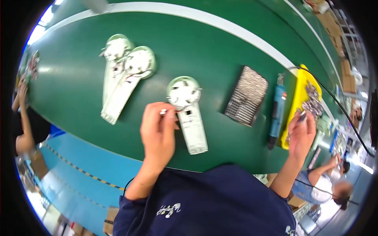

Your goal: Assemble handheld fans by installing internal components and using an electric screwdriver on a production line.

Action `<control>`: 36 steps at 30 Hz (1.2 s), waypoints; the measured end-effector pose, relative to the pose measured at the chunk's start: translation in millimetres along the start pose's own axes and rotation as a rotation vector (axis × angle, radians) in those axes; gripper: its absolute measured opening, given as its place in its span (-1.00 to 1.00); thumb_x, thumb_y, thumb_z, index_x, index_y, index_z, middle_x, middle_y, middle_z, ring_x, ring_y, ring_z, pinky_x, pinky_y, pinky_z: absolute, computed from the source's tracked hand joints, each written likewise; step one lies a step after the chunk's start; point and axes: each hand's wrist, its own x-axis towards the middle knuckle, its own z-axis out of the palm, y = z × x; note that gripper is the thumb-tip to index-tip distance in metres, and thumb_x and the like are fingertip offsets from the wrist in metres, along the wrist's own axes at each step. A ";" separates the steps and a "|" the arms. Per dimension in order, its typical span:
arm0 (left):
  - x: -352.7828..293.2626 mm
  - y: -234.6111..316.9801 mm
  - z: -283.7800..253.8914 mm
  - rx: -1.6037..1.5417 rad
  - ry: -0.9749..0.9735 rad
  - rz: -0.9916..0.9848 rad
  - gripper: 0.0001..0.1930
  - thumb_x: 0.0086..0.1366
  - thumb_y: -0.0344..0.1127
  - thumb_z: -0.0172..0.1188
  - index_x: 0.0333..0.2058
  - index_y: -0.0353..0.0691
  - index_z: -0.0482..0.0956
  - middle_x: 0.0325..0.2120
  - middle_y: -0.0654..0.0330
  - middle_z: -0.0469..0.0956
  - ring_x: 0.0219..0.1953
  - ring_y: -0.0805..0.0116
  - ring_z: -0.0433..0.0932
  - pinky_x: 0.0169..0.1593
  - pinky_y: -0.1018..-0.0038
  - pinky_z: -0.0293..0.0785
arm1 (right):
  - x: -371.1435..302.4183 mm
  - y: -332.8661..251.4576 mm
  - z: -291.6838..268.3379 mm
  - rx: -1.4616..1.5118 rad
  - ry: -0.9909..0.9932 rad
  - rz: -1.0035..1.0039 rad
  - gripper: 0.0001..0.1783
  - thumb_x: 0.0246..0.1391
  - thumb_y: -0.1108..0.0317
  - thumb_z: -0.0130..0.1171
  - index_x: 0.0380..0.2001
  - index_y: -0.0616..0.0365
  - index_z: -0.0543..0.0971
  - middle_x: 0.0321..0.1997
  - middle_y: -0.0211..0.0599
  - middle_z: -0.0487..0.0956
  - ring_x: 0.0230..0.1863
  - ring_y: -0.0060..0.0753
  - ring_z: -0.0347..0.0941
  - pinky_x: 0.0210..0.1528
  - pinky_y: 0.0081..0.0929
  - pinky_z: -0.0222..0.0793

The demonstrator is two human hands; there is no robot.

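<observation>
An opened handheld fan body point(193, 129), pale green and white with a round head and long handle, lies in front of me. My left hand point(157, 131) is beside its neck, finger and thumb pinching a small white connector point(163, 112); a thin wire runs from there toward the fan. Off to the right, my right hand point(302, 135) is over the near part of a yellow tray point(289, 125). Its fingertips are closed on a small silvery part point(302, 116), too blurred to name. Similar silvery parts point(312, 100) are heaped in the tray.
Two more fan bodies point(122, 94) overlap at the left. A dark block with rows of shiny pieces point(248, 96) and a blue electric screwdriver point(278, 108) lie left of the tray. A black cable point(334, 96) arches over the right side. Other people sit at both sides.
</observation>
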 end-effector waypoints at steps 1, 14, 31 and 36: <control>2.0 -4.7 0.4 0.086 -0.024 0.031 -0.94 0.37 -0.57 0.11 -0.21 -0.36 0.54 -0.21 0.11 0.47 -0.36 0.45 0.50 -0.37 0.58 0.49 | -6.1 9.9 31.1 0.125 -0.151 0.077 -0.72 0.24 0.45 0.21 0.01 0.17 0.54 -0.11 -0.17 0.61 -0.31 -0.48 0.51 -0.37 -0.59 0.41; -3.1 2.3 -5.8 0.205 -0.018 0.119 -0.89 0.32 -0.58 0.18 -0.19 -0.32 0.58 -0.28 0.10 0.52 -0.32 0.28 0.57 -0.34 0.48 0.55 | -0.3 12.0 203.6 -0.858 -0.692 -0.482 -0.69 -0.11 0.47 0.46 -0.21 0.11 0.69 -0.22 -0.40 0.55 -0.33 -0.40 0.43 -0.33 -0.46 0.39; -0.2 3.8 -3.9 0.237 -0.037 0.124 -0.89 0.30 -0.59 0.18 -0.21 -0.31 0.59 -0.29 0.10 0.52 -0.35 0.25 0.56 -0.37 0.44 0.52 | 0.9 12.7 206.4 -0.990 -0.747 -0.547 -0.72 -0.09 0.40 0.45 -0.23 0.09 0.69 -0.28 -0.47 0.49 -0.46 -0.49 0.49 -0.46 -0.47 0.41; -0.1 2.5 -2.8 0.228 -0.034 0.125 -0.88 0.29 -0.61 0.19 -0.21 -0.32 0.59 -0.29 0.10 0.52 -0.35 0.26 0.57 -0.38 0.45 0.54 | -2.6 14.2 204.7 -1.014 -0.746 -0.545 -0.72 -0.10 0.39 0.45 -0.24 0.07 0.70 -0.30 -0.48 0.48 -0.47 -0.50 0.49 -0.49 -0.48 0.40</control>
